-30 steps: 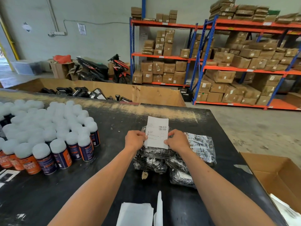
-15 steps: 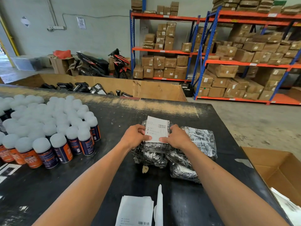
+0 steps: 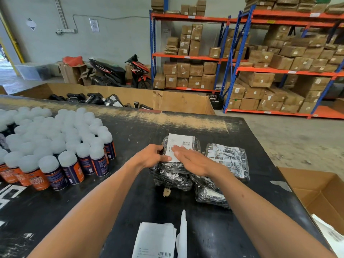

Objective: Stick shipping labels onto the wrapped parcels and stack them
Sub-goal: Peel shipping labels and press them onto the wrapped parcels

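Note:
A white shipping label [image 3: 179, 144] lies flat on the top wrapped parcel [image 3: 195, 146] of a small pile in the middle of the black table. My right hand [image 3: 193, 160] presses on the label with straight fingers. My left hand [image 3: 151, 155] grips the parcel's left edge, its thumb at the label's lower left corner. More bubble-wrapped parcels lie below [image 3: 171, 178] and to the right [image 3: 229, 161], and one sits nearer me [image 3: 210, 197]. A stack of loose labels [image 3: 155, 239] lies at the table's near edge, beside a strip of backing paper [image 3: 183, 231].
Several spray cans with grey caps [image 3: 55, 144] crowd the table's left side. An open cardboard box [image 3: 320, 194] stands to the right of the table. A large cardboard bin [image 3: 167, 101] with wrapped parcels stands behind the table. Shelves of cartons [image 3: 260, 58] fill the back right.
The label, held upright in both hands, has come down flat onto the top parcel. My right hand has opened and now presses on it, while my left hand has moved to the parcel's edge.

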### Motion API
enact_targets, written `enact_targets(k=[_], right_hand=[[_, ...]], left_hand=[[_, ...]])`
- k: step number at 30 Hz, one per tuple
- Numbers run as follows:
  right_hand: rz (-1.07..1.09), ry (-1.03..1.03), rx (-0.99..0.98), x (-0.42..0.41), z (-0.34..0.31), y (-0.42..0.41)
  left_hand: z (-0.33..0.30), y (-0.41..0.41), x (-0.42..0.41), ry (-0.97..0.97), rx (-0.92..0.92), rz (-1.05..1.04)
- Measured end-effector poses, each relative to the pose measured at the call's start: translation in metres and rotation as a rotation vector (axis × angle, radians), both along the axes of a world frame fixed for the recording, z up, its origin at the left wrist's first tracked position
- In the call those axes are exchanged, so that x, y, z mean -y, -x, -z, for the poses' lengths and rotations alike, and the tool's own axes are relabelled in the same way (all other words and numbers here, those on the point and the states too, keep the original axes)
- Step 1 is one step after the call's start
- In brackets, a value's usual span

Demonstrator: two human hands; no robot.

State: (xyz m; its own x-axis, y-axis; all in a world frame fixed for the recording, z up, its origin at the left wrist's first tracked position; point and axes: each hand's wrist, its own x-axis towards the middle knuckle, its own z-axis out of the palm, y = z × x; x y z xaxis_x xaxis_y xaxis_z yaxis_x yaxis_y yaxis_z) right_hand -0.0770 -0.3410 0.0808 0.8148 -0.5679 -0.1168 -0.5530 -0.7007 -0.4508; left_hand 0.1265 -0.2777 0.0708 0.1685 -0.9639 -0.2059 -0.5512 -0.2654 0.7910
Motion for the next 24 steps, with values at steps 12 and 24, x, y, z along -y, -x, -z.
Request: enact_targets(k=[12,24], right_hand=[[0.002,0.177,-0.229,0.069,0.015,-0.046],[0.445,0.139,-0.282,0.118,0.019,-0.028]], left_hand=[[0.006,-0.012,0.014,-0.055,0.054,0.08],[-0.002,-0.018,0.03,-0.01,0.068,-0.081]])
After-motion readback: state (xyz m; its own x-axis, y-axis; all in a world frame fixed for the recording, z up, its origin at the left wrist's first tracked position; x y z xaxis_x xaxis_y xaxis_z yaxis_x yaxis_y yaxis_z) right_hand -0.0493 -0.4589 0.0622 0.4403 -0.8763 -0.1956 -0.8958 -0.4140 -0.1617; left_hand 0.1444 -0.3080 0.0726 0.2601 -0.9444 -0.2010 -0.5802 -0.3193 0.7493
